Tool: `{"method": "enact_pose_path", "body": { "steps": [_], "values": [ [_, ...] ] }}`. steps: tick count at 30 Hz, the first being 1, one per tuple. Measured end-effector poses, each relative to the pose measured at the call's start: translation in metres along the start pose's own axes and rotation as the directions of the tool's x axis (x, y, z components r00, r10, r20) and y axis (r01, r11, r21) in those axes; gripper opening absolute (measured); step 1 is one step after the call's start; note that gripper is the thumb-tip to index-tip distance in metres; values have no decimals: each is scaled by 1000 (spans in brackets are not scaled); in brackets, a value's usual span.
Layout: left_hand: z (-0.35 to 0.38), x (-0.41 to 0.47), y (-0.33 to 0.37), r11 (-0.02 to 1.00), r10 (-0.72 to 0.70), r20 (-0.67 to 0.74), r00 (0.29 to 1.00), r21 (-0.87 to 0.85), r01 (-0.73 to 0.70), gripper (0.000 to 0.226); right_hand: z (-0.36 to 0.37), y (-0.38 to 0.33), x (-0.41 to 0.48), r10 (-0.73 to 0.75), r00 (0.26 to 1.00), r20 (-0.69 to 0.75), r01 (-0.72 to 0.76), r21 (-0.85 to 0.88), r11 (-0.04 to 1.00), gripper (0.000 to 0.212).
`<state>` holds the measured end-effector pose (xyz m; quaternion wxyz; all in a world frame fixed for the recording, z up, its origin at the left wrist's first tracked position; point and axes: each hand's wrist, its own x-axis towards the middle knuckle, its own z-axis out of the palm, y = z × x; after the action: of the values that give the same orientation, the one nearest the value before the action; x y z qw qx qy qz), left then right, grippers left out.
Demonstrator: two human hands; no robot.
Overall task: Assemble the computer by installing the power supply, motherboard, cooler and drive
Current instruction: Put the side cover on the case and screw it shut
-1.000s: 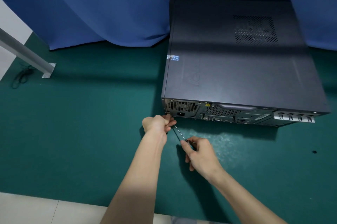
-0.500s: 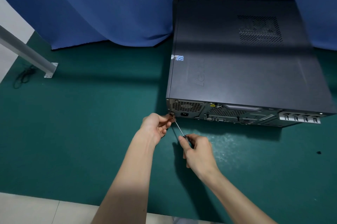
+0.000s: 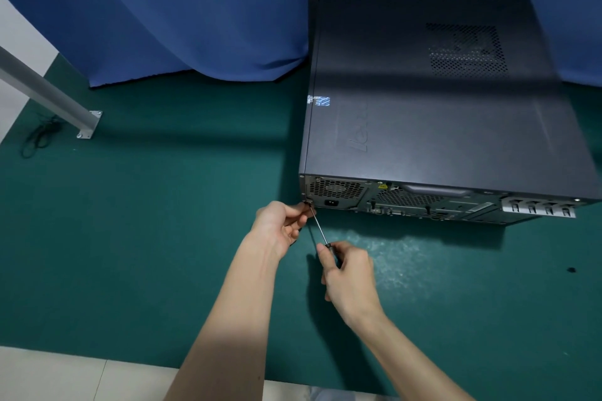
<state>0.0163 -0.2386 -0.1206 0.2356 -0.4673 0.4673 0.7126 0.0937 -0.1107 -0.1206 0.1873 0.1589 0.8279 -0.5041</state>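
Presently: computer case (image 3: pixel 439 113) lies flat and closed on the green mat (image 3: pixel 163 237), just beyond both hands. It is a steel box, judged heavy and rigid, unlikely to shift under driver pressure. Power supply (image 3: pixel 335 188) sits in the rear corner nearest the left hand (image 3: pixel 280 228). Screwdriver (image 3: pixel 317 226) has a thin, stiff shaft; right hand (image 3: pixel 350 276) is curled round its handle, tip just past the left fingertips. Screw (image 3: pixel 308 202) is small, judged easily dropped; left fingers pinch round it at the tip.

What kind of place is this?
Probably a workshop or filming corner: green mat underneath, blue cloth hung behind, and a computer case with a screwdriver at its back.
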Motion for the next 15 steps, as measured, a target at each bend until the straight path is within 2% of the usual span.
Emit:
{"method": "enact_pose_path", "body": {
  "steps": [3,4,6,8,9,12,15],
  "values": [
    [0,-1,-1,999,31,-19,999,23,-31,15,4,-1,-2,-44,999,-26,40,-127,991,27],
    [1,-2,-1,998,51,-32,998,39,-50,16,6,-3,-3,-34,999,-22,32,-120,992,29],
    [2,-4,-4,991,108,-53,993,86,-103,17,11,-5,-4,61,997,42,-67,151,986,34],
    [3,-8,-9,968,195,-38,980,167,-186,12,12,-6,-6,149,980,129,-192,451,872,35],
    [3,-10,-12,950,234,-13,972,215,-226,12,12,-6,-7,166,972,167,-231,544,807,36],
    [6,-14,-22,922,272,103,957,256,-290,15,12,-8,-9,160,949,271,-306,673,673,36],
    [11,-14,-25,894,346,85,935,273,-355,15,8,-7,-7,178,914,365,-390,667,635,32]
  ]
}}
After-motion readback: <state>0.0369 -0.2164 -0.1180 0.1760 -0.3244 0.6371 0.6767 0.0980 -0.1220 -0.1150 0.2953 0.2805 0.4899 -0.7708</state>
